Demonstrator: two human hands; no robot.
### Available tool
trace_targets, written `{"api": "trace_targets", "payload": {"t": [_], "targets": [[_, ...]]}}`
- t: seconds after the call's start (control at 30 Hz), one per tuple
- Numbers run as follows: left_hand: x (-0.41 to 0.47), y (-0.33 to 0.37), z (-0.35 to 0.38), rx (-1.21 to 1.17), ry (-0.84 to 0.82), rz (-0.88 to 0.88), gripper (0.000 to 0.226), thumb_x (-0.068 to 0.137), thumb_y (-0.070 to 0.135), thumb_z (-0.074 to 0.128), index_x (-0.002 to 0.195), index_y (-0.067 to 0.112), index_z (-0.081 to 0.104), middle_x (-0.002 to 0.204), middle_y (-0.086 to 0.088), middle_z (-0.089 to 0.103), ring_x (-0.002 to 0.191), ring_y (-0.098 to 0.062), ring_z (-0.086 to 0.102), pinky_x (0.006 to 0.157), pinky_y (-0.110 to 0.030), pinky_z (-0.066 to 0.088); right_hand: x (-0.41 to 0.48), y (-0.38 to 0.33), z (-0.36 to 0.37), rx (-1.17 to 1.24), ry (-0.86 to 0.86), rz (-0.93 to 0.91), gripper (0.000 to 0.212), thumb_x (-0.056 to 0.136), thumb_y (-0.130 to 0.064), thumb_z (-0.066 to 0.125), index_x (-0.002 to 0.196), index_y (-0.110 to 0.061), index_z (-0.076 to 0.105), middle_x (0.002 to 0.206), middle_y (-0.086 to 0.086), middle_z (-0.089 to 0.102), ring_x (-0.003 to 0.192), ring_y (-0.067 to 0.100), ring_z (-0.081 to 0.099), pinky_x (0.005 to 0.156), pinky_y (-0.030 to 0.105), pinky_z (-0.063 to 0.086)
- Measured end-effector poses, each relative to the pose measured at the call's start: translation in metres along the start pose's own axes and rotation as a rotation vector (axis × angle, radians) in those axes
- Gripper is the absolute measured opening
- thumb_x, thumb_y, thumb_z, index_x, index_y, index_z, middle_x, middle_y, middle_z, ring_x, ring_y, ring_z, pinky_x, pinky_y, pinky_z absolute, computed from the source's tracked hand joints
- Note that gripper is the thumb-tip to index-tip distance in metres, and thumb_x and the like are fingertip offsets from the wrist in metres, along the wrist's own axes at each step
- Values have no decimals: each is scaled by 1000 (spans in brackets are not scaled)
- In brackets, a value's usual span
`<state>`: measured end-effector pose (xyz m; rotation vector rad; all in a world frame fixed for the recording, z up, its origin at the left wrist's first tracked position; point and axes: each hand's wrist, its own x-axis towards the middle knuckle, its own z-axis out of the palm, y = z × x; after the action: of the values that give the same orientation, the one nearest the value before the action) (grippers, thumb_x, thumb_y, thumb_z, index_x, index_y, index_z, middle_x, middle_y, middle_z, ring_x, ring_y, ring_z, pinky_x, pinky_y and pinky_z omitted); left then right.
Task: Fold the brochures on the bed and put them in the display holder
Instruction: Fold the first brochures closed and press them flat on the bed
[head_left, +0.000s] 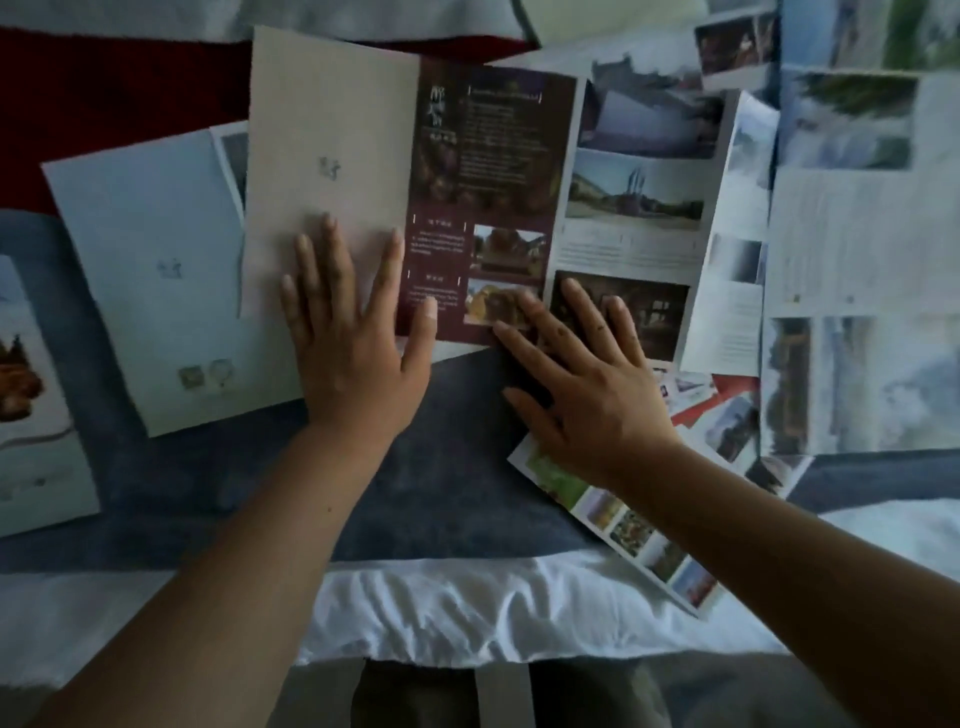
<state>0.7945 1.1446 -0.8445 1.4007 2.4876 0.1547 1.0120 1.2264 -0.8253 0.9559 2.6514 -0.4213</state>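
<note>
Folded brochure (166, 280) lies left of open brochure (488, 197).

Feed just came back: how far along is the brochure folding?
Done, apparently: the pale-blue brochure lies folded at left. In hand: the left hand presses the cream flap onto the maroon brochure; the right hand holds its photo panel. Left: open sheets at right lie unfolded; no display holder in view.
</note>
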Motion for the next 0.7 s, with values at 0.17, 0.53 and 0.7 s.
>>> {"api": "trace_targets", "payload": {"t": [0.17, 0.53, 0.7], "targets": [[-10, 13, 7, 31, -1, -30, 77, 101, 71, 28, 165, 33, 12, 172, -19, -4, 159, -40, -5, 126, -57, -4, -35, 8, 16, 96, 47, -6, 55, 108, -52, 30, 161, -38, 26, 171, -7, 10, 159, 31, -4, 126, 56, -2], [-26, 8, 17, -21, 28, -119, 96, 96, 77, 31, 166, 16, 4, 172, -17, -3, 160, -34, -4, 128, -53, -1, -28, 71, -5, 94, 130, 423, 68, 102, -67, 26, 162, -44, 5, 171, 11, -14, 156, 38, -16, 126, 54, -8], [-32, 10, 14, -138, 23, -198, 108, 92, 83, 27, 164, 9, -2, 172, -17, -9, 160, -30, -7, 128, -48, -3, -19, 75, 5, 102, 94, 433, 72, 100, -73, 18, 161, -45, -9, 170, 8, -20, 155, 36, -19, 126, 57, 0]]}}
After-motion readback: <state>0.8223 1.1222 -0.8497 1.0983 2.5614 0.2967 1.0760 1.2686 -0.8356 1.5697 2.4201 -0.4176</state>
